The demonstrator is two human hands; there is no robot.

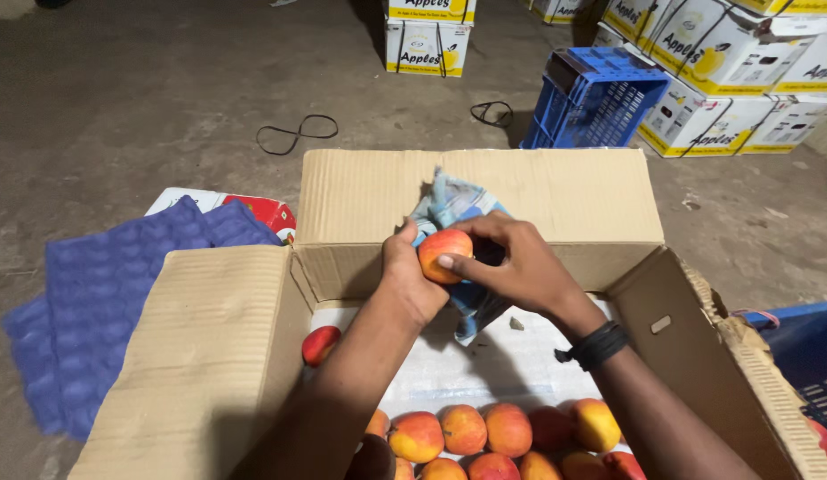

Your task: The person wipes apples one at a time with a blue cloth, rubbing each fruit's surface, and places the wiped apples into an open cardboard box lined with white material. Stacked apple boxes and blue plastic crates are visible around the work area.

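Both hands meet above the open cardboard box, near its far wall. The left hand cups a red-and-yellow apple from the left side, with a blue-grey cloth bunched behind and under the fruit. The right hand closes over the apple from the right, its thumb pressed across the front of the fruit and its fingers curled into the cloth; a black band sits on that wrist. So both hands are closed around the same apple and the cloth, held in the air over the box, not resting on anything.

Below the hands, the box floor is lined with a white sheet. A row of packed apples fills the near edge of the box, and 1 red apple lies alone at the left wall. The 2 forearms cross over the near part of the box and hide some of the fruit there. The box flaps stand open: a wide one on the left, another on the right.

On the floor to the left of the box lies a stack of blue moulded fruit trays. Beyond the far wall stand a blue plastic crate and several white-and-yellow printed cartons. A loop of black strap lies on the bare floor, well apart from the box.
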